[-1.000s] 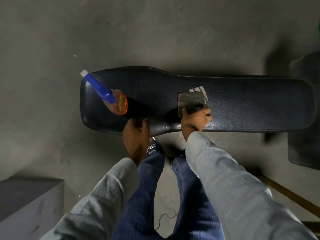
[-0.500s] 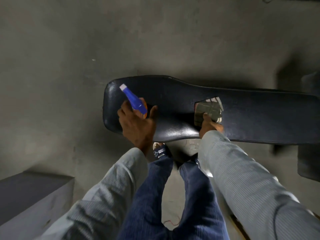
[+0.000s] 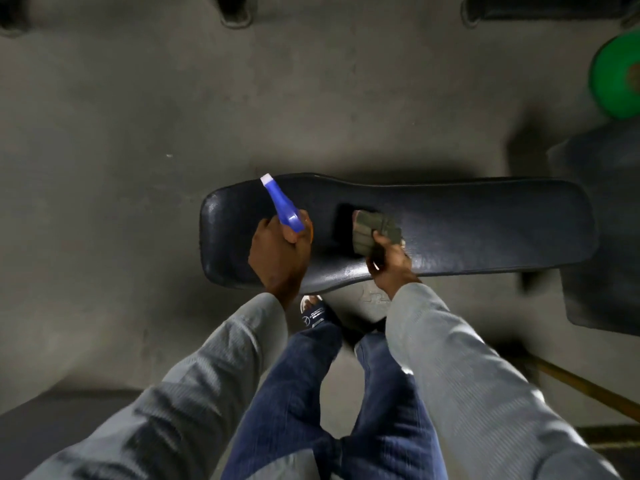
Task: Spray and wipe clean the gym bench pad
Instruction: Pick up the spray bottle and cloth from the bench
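A long black gym bench pad lies across the middle of the head view, its near edge shiny. My left hand is closed around a spray bottle with a blue head and white nozzle tip; the nozzle points up and to the left, over the pad's left end. The bottle's orange body is mostly hidden by my fingers. My right hand grips a folded grey-green cloth held on the pad's middle, just right of the bottle.
Grey concrete floor surrounds the bench. A green weight plate sits at the top right, another dark pad at the right edge, a grey block at the lower left. My legs and a sandalled foot stand under the pad's near edge.
My left hand reached the bottle lying on the pad, closed on it and lifted it. My right hand slid the cloth leftward along the pad. The camera view tilted up.
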Demonstrator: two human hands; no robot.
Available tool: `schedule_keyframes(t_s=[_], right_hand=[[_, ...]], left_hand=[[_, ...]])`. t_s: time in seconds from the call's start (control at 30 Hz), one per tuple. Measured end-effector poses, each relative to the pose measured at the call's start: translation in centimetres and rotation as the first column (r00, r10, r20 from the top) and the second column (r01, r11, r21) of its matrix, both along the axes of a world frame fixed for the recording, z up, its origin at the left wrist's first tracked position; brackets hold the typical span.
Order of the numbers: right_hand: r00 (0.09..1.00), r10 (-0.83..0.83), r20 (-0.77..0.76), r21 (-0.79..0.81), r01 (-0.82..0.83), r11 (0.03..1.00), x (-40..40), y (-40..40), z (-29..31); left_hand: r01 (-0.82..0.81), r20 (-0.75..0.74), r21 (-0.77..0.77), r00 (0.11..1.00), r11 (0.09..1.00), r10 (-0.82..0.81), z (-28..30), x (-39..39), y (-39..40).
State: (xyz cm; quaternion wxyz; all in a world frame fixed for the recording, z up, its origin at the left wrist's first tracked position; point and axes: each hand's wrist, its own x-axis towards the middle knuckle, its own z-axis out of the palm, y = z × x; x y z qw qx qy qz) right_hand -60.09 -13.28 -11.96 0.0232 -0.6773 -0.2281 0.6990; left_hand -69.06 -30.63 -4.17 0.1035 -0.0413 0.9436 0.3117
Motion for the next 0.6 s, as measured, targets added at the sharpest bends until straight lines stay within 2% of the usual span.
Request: schedule_keyframes(t_s=[0.13,0.3,0.6], right_hand=[[0.997,-0.072,-0.035,0.048,0.074,0.996,2.0,0.2,0.9],[0.984,-0.151,-0.091,0.066,0.158,0.985,5.4,2.7,2.1],[0.945,-0.296,-0.137,0.178,0.317,0.931,18.5,9.5,5.5]], left_hand=[[0.148,-0.049,0.031,0.988,0.989,-0.146,1.3,1.5,2.8],[0.251,-0.054,0.036,0.967,0.967,-0.249,3.2,4.5,7.2],[0.439,-0.041,0.023,0.898,0.898,-0.437,5.9,14.6,17.0]])
